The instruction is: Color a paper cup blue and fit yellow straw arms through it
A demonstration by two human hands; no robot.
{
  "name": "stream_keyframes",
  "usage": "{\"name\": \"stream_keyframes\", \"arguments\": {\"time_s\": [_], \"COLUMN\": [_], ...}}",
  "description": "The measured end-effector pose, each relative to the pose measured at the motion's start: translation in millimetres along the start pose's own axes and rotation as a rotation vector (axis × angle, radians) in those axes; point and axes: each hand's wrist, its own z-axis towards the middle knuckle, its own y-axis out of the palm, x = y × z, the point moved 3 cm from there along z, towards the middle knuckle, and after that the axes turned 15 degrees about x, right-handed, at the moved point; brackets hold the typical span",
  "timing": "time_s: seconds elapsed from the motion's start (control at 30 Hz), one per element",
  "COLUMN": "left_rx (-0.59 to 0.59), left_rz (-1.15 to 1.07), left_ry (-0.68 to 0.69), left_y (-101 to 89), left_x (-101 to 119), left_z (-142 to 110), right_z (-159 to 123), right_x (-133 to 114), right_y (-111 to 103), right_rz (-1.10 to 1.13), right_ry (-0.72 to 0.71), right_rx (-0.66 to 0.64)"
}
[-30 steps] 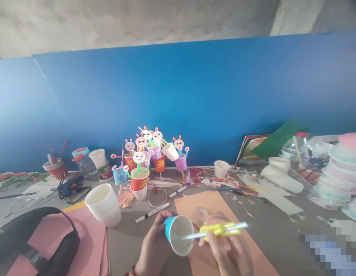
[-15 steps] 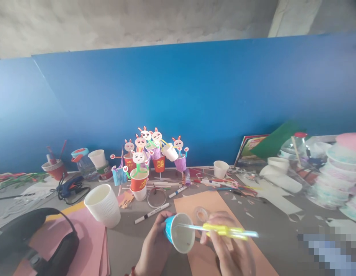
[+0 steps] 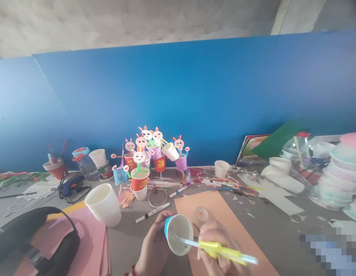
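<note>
Tilted with its mouth toward me, a paper cup (image 3: 183, 226) with a blue outside and white inside rests in my left hand (image 3: 156, 241), whose fingers wrap its left side. My right hand (image 3: 220, 245) grips a pale blue straw (image 3: 186, 241) with a yellow piece (image 3: 218, 249) fixed around its middle. The straw's bent far end reaches inside the cup; I cannot tell if it touches the wall. Below both hands lies a sheet of orange paper (image 3: 232, 218), with a roll of clear tape (image 3: 201, 214) on it.
Rabbit-faced cup figures (image 3: 140, 174) stand together at the back. A stack of white cups (image 3: 104, 207), a marker (image 3: 153, 213), pink paper (image 3: 91, 245) and black headphones (image 3: 63, 245) lie leftward. A glue gun (image 3: 70, 188) sits farther back. Decorated cups (image 3: 335, 172) are stacked at right.
My right hand has lowered slightly, and the straw now slopes more, its bent end higher inside the cup than its outer end. My left hand holds the cup in nearly the same place.
</note>
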Motion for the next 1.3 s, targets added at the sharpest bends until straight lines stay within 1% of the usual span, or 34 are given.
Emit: {"name": "stream_keyframes", "arguments": {"time_s": [0.13, 0.17, 0.23, 0.33, 0.37, 0.43, 0.5, 0.57, 0.7, 0.87, 0.97, 1.07, 1.3], "left_rx": [-0.009, -0.013, -0.030, -0.052, -0.054, -0.050, -0.046, -0.043, -0.045, -0.016, -0.010, -0.016, -0.032], "left_rz": [0.010, 0.008, -0.010, -0.032, -0.037, -0.044, -0.052, -0.057, -0.066, -0.056, -0.050, -0.037, -0.031], "left_ry": [-0.019, -0.031, -0.036, -0.017, -0.012, -0.020, -0.030, -0.036, -0.024, -0.030, -0.023, -0.017, -0.011], "left_y": [2.9, 4.1, 6.6, 8.5, 8.6, 8.1, 7.8, 8.0, 8.5, 5.7, 5.0, 6.1, 5.7], "left_x": [0.5, 0.8, 2.2, 4.5, 5.0, 5.2, 5.1, 5.0, 5.7, 6.1, 6.4, 6.4, 6.5], "left_z": [-1.5, -2.1, -3.4, -4.9, -5.2, -5.5, -5.7, -5.6, -4.7, -4.1, -4.5, -5.1, -3.9], "right_z": [-5.0, -5.7, -6.2, -5.8, -5.6, -5.2, -4.7, -4.5, -6.1, -7.2, -6.0, -5.5, -12.0], "right_x": [2.2, 3.3, 6.0, 11.9, 13.6, 15.4, 15.0, 14.1, 14.2, 14.8, 12.9, 11.8, 21.4], "right_y": [7.6, 10.1, 15.3, 18.1, 17.6, 15.5, 13.8, 14.0, 17.1, 14.6, 14.3, 15.9, 16.5], "right_rz": [-0.025, -0.025, -0.052, -0.170, -0.222, -0.322, -0.388, -0.416, -0.442, -0.492, -0.468, -0.428, -0.493], "right_ry": [0.013, 0.023, 0.027, 0.011, -0.008, -0.071, -0.136, -0.160, -0.144, -0.108, -0.102, -0.129, -0.132], "right_rx": [0.192, 0.206, 0.140, -0.037, -0.090, -0.147, -0.157, -0.156, -0.203, -0.246, -0.284, -0.289, -0.309]}}
